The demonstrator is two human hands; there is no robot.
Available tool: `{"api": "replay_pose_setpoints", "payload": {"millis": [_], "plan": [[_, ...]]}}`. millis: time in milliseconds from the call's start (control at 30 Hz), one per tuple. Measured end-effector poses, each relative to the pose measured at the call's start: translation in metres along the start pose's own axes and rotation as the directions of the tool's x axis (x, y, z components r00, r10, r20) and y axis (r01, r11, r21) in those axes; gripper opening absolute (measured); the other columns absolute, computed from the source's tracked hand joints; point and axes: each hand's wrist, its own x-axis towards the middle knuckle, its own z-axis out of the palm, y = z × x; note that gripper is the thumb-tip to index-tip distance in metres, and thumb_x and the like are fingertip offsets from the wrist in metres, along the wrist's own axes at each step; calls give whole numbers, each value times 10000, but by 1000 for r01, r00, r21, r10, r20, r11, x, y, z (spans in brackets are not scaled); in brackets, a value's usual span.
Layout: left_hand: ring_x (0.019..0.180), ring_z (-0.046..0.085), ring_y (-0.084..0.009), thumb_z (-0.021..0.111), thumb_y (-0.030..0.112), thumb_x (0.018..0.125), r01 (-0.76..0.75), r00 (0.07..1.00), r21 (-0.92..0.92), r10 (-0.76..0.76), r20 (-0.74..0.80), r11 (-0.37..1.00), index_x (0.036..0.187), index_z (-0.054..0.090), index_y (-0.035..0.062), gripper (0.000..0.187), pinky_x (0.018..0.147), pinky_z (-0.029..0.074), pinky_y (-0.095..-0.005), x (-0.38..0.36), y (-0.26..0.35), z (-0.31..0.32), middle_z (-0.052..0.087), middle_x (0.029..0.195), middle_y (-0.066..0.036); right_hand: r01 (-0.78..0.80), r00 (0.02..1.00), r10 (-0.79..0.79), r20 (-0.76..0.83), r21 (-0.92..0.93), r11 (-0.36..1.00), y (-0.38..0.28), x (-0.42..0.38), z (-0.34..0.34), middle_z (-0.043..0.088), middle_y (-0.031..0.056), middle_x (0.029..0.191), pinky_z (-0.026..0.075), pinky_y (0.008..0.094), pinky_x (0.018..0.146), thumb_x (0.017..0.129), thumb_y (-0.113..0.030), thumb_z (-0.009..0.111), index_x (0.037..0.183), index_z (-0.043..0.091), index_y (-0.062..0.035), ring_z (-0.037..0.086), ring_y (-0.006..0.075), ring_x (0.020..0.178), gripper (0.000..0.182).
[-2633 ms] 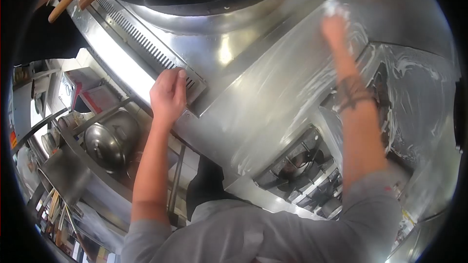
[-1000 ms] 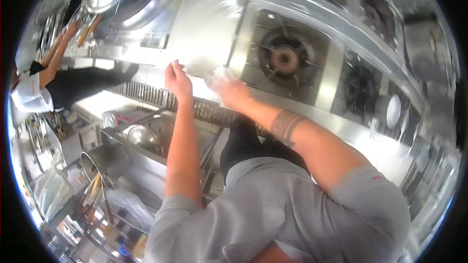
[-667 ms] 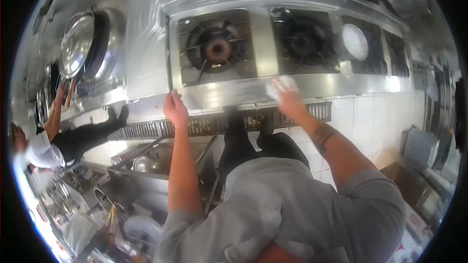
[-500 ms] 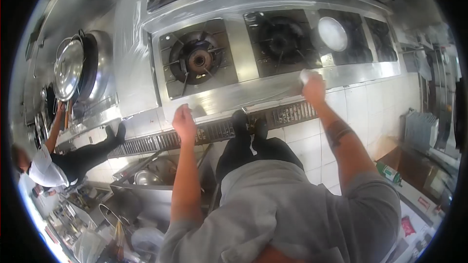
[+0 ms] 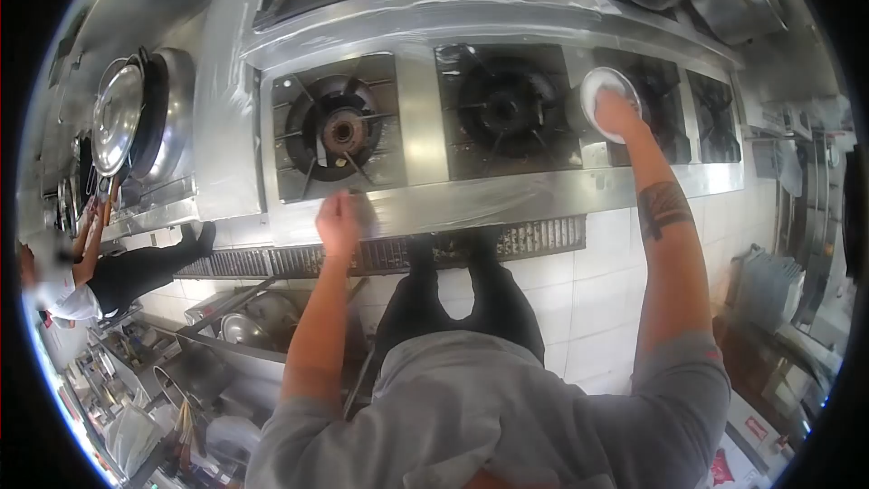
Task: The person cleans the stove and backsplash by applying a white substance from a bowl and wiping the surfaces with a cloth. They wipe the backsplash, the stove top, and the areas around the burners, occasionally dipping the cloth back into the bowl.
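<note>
My left hand (image 5: 338,228) is closed in front of the stove's front edge, its fingers round a blurred dark grey pad (image 5: 363,210). My right hand (image 5: 618,113) reaches into a pot (image 5: 581,112) with white, foamy contents, which stands at the right of the stove. Its fingers are bunched and partly hidden in the white, so what they hold does not show. The steel stove top (image 5: 422,118) carries black burners, with the left burner (image 5: 343,131) rusty at its centre and a dark middle burner (image 5: 501,109) beside it.
A drain grate (image 5: 534,237) runs along the floor under my feet. To the left, a co-worker (image 5: 109,285) stands by large steel pans and a shiny lid (image 5: 118,119). Big pots (image 5: 738,9) stand at the upper right. Behind me is a steel sink (image 5: 244,330) with pans in it.
My right hand, with something white in it, has moved from the stove's front edge out to the pot. My left hand stays near the front edge. The whole view has shifted slightly.
</note>
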Motion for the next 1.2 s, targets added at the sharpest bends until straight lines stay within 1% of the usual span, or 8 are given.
{"api": "replay_pose_setpoints", "payload": {"millis": [333, 533, 700, 767, 800, 867, 1000, 1200], "plan": [[949, 599, -394, 527, 217, 1037, -19, 952, 226, 87, -295, 974, 1159, 613, -14, 274, 813, 482, -458, 19, -8, 37, 614, 1053, -200, -41, 969, 96, -229, 231, 972, -6, -28, -39, 689, 300, 998, 512, 536, 894, 822, -122, 629, 1033, 656, 36, 659, 473, 1006, 265], [978, 591, -395, 538, 262, 1024, 118, 973, 241, -63, -224, 963, 1206, 580, 6, 317, 824, 484, -470, 18, 9, 36, 578, 1077, -187, 26, 873, 485, -39, 999, 33, 31, 47, -92, 597, 48, 720, 489, 337, 547, 926, -375, 662, 997, 607, -34, 588, 167, 593, 353], [937, 572, -379, 548, 273, 1023, 87, 967, 291, -10, -256, 953, 1225, 572, 9, 333, 825, 468, -457, 21, 10, 38, 566, 1076, -183, -617, 558, 767, -316, 459, 639, 62, 211, -40, 744, 139, 943, 570, 400, 665, 894, -280, 674, 1193, 644, -30, 732, 265, 795, 391], [923, 564, -374, 546, 279, 1024, 105, 974, 278, -42, -224, 955, 1219, 574, 8, 335, 815, 465, -458, 20, 12, 37, 559, 1066, -179, -239, 971, 235, -47, -275, 931, 20, 220, -30, 733, 178, 1129, 577, 431, 831, 899, -271, 645, 1235, 651, -18, 720, 313, 1038, 420], [918, 561, -368, 547, 275, 1021, 85, 973, 264, -23, -232, 961, 1215, 576, 9, 331, 814, 466, -454, 20, 10, 37, 555, 1052, -181, -512, 816, 574, -69, 375, 773, -46, 208, -32, 724, 209, 1105, 564, 450, 841, 911, -267, 593, 1123, 696, -12, 713, 352, 1014, 347], [910, 561, -363, 549, 272, 1019, 86, 974, 252, -29, -224, 964, 1215, 576, 8, 329, 808, 466, -454, 18, 11, 37, 555, 1044, -181, -523, 630, 737, -244, 569, 635, -105, 213, 14, 714, 241, 1107, 542, 447, 907, 899, -279, 597, 1030, 735, -2, 693, 380, 1050, 336], [955, 595, -406, 569, 275, 999, 128, 980, 223, -88, -180, 966, 1237, 578, 17, 351, 815, 492, -473, 23, 7, 30, 573, 1086, -196, -272, 929, 303, -213, 166, 948, -93, 188, 11, 699, 256, 1162, 524, 429, 983, 850, -295, 666, 1123, 699, 13, 671, 375, 1125, 412], [966, 593, -426, 576, 249, 993, 110, 983, 211, -75, -166, 971, 1222, 583, 9, 332, 812, 488, -483, 25, -1, 28, 581, 1081, -211, -575, 816, 570, -102, -39, 817, -76, 171, -23, 689, 256, 1180, 514, 446, 988, 872, -272, 630, 1266, 639, -1, 661, 368, 1140, 478]]}}
